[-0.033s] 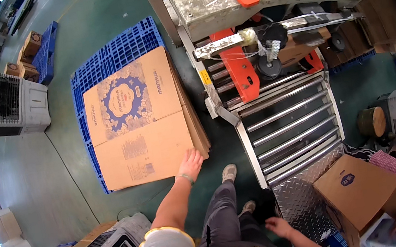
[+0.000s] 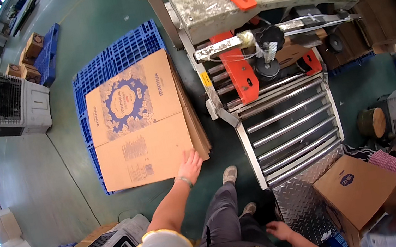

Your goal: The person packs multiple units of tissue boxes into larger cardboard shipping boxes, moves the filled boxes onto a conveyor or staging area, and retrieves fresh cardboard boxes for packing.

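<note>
1. flattened cartons (image 2: 164, 140): stacked on the blue pallet (image 2: 148, 34), right edges fanned.
2. left hand (image 2: 190, 166): on the top carton's near right corner, fingers slightly parted; can't tell whether it pinches.
3. right hand (image 2: 279, 230): beside the tread plate (image 2: 296, 199), fingers loosely curled, nothing seen in it; can't tell whether fingertips meet.
4. likely light per sheet, stiff but bending at creases, slightly slick; best held by two opposite edges.

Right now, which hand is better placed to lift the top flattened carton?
Likely the left hand: it touches the top flattened carton at its near right corner. The right hand hangs low, well apart from it.
</note>
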Available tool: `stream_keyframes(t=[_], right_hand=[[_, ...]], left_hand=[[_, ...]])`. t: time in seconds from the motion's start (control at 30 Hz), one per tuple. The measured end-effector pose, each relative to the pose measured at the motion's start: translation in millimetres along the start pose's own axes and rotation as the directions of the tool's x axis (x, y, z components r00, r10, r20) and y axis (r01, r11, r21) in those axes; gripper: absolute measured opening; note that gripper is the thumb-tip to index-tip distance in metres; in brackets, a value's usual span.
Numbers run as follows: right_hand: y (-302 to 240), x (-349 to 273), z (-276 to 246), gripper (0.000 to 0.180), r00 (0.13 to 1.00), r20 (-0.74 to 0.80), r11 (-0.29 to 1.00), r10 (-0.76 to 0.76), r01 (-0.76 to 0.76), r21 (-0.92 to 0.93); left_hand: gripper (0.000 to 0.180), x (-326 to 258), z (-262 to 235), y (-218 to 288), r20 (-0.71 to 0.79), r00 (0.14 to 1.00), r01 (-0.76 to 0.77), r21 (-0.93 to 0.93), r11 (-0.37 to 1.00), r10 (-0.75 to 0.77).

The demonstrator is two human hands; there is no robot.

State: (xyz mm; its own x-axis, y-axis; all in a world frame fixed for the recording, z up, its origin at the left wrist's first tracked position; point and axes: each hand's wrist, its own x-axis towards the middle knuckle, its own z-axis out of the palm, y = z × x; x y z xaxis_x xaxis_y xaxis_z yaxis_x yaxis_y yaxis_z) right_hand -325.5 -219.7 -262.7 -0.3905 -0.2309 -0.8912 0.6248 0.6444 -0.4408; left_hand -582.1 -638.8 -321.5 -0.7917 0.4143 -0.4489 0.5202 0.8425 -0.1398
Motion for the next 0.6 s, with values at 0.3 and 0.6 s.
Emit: stream_keyframes(t=[0.3, 0.6], right_hand=[[68, -35, -60, 0.03, 0.826, -0.551, 0.991, -0.121, 0.064, -0.121], [62, -130, -9, 0.028, 0.725, -0.62, 0.841, -0.3, 0.508, 0.188]], left_hand=[[0.03, -184, -101, -89, -0.334, 0.76, 0.4, -0.438, 0.805, -0.558], [0.026, -417, -379, -22, -0.856, -0.464, 0.497, -0.464, 0.733, -0.227]])
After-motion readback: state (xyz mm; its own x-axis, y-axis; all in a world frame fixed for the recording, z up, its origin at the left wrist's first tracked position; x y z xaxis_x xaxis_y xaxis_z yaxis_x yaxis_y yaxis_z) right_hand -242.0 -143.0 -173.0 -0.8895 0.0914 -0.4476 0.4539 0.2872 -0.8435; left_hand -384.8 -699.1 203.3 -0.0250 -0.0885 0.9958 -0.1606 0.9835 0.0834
